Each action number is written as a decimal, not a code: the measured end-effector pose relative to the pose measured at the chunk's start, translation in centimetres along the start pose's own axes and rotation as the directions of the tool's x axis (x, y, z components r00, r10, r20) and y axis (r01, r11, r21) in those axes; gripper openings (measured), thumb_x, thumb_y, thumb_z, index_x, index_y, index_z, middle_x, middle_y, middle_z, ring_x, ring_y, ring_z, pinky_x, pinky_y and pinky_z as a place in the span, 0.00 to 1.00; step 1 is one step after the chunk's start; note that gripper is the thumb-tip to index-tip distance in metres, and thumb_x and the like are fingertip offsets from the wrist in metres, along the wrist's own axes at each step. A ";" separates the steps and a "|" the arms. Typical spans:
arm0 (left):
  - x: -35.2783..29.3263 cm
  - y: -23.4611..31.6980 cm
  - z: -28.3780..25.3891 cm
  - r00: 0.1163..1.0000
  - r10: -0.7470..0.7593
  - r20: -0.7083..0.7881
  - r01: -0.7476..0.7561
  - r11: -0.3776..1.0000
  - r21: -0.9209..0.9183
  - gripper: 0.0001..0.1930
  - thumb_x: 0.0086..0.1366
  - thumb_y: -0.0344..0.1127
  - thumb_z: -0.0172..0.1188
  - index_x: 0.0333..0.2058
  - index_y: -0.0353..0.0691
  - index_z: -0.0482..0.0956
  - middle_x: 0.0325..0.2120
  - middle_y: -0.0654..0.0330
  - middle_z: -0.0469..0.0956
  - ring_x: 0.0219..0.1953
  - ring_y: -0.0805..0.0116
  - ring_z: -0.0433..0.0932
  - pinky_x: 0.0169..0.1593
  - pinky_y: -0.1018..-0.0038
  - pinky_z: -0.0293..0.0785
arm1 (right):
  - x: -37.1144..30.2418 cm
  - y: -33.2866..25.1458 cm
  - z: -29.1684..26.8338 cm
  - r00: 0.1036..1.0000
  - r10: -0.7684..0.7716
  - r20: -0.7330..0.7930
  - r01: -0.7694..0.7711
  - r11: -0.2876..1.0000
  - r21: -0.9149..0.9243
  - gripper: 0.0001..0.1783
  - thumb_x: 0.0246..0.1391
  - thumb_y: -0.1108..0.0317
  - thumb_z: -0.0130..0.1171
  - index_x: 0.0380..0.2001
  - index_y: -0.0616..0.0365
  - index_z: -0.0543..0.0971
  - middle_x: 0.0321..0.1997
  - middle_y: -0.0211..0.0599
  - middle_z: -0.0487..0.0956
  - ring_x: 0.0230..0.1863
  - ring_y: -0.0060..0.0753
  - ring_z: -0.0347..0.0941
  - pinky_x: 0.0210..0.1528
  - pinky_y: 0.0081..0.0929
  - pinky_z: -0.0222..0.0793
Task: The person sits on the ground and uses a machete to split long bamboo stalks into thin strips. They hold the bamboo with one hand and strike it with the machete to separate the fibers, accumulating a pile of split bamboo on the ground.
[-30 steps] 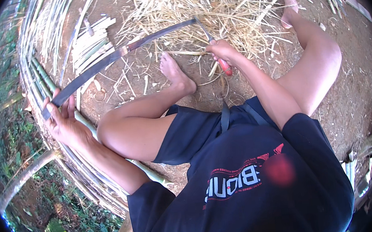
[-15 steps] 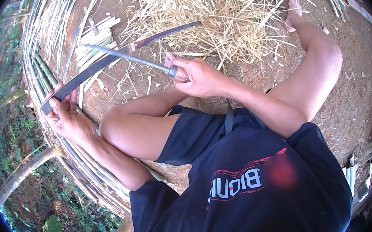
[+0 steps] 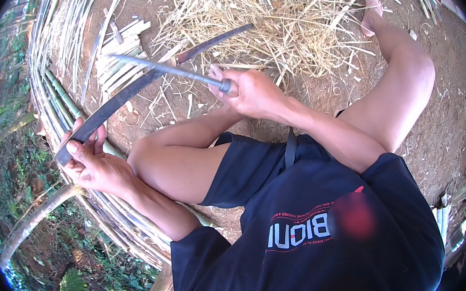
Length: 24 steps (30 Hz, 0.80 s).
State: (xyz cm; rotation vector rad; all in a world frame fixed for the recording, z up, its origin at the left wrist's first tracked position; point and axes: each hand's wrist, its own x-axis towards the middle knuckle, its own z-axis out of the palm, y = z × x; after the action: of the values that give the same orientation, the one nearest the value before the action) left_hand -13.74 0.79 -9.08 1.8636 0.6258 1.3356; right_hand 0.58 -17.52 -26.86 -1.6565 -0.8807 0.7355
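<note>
My left hand (image 3: 97,167) pinches the near end of a long, dark machete (image 3: 119,100) between thumb and fingers. The blade slants up and away to the right, and its slim brown far part reaches the straw. In my right hand (image 3: 259,93) is a grey metal sharpening rod (image 3: 172,70), gripped by its handle end. The rod points left and crosses over the machete near a pale band. Whether the two touch there, I cannot tell. My fist hides most of the rod's handle.
A heap of straw-like shavings (image 3: 283,23) covers the ground ahead. Split bamboo pieces (image 3: 121,63) lie behind the blade. Long bamboo poles (image 3: 106,230) edge the ground on my left, with green plants (image 3: 70,290) beyond. My bent left knee (image 3: 147,154) is close to my left hand.
My left hand has come down toward me with its end of the machete, so the blade slants more steeply. The right hand and the rod have shifted slightly to the right.
</note>
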 end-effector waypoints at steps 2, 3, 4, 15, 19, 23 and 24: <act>-0.2 0.8 0.5 1.000 0.021 0.001 -0.021 1.000 0.009 0.15 0.68 0.36 0.55 0.42 0.27 0.69 0.38 0.38 0.78 0.32 0.59 0.83 0.33 0.73 0.86 | -0.5 -1.0 -0.5 0.997 0.040 0.061 -0.036 0.997 -0.066 0.15 0.53 0.67 0.57 0.44 0.60 0.78 0.15 0.40 0.74 0.13 0.29 0.69 0.21 0.34 0.67; -0.2 1.0 1.0 1.000 0.023 0.003 -0.023 0.999 0.023 0.15 0.68 0.36 0.55 0.42 0.27 0.69 0.38 0.38 0.78 0.32 0.60 0.83 0.32 0.75 0.86 | -0.2 -0.7 -0.6 0.997 0.057 0.055 -0.054 0.997 -0.046 0.12 0.52 0.69 0.55 0.39 0.61 0.77 0.17 0.44 0.75 0.15 0.35 0.73 0.22 0.35 0.71; -0.4 0.7 0.8 1.000 0.020 -0.006 -0.019 0.999 0.038 0.15 0.68 0.36 0.55 0.42 0.27 0.69 0.38 0.38 0.78 0.32 0.60 0.83 0.32 0.75 0.86 | 0.1 -0.3 -0.7 0.996 0.073 0.050 -0.072 0.997 -0.026 0.08 0.51 0.71 0.54 0.34 0.63 0.77 0.19 0.47 0.77 0.17 0.40 0.76 0.24 0.36 0.75; 0.1 0.0 0.1 0.999 0.008 -0.043 -0.006 0.998 0.059 0.14 0.68 0.36 0.55 0.42 0.29 0.68 0.38 0.37 0.78 0.33 0.59 0.83 0.34 0.73 0.86 | 1.5 6.2 -1.8 0.871 0.477 0.117 -0.469 0.879 -0.090 0.24 0.59 0.68 0.48 0.58 0.63 0.69 0.20 0.31 0.73 0.14 0.18 0.62 0.14 0.20 0.60; 0.2 -0.2 0.2 0.999 0.002 -0.037 0.000 0.998 0.063 0.14 0.68 0.36 0.54 0.41 0.29 0.68 0.39 0.38 0.78 0.33 0.59 0.83 0.34 0.74 0.86 | 2.4 12.7 -5.1 0.707 0.706 0.038 -0.679 0.693 -0.243 0.12 0.62 0.65 0.47 0.41 0.61 0.76 0.26 0.34 0.75 0.24 0.24 0.70 0.29 0.26 0.71; 0.6 -0.6 -0.8 0.998 -0.052 -0.019 0.053 0.994 0.091 0.16 0.69 0.39 0.53 0.44 0.30 0.67 0.40 0.39 0.78 0.37 0.56 0.82 0.39 0.72 0.85 | 1.6 18.4 -7.0 0.662 0.749 -0.025 -0.710 0.616 -0.341 0.11 0.60 0.66 0.49 0.37 0.61 0.77 0.28 0.36 0.77 0.26 0.25 0.73 0.32 0.29 0.72; 0.5 -0.7 -0.9 0.997 -0.073 -0.033 0.075 0.996 0.043 0.16 0.69 0.40 0.53 0.45 0.30 0.67 0.40 0.39 0.78 0.41 0.54 0.81 0.42 0.69 0.84 | 1.5 17.8 -6.6 0.658 0.753 -0.030 -0.725 0.622 -0.295 0.11 0.60 0.66 0.49 0.37 0.61 0.77 0.27 0.36 0.77 0.26 0.25 0.73 0.32 0.29 0.72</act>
State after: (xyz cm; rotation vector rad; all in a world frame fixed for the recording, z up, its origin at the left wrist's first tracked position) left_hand -14.39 1.83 -9.25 1.8390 0.7389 1.3154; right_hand 10.16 -22.42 -42.64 -2.2960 -0.3190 1.3104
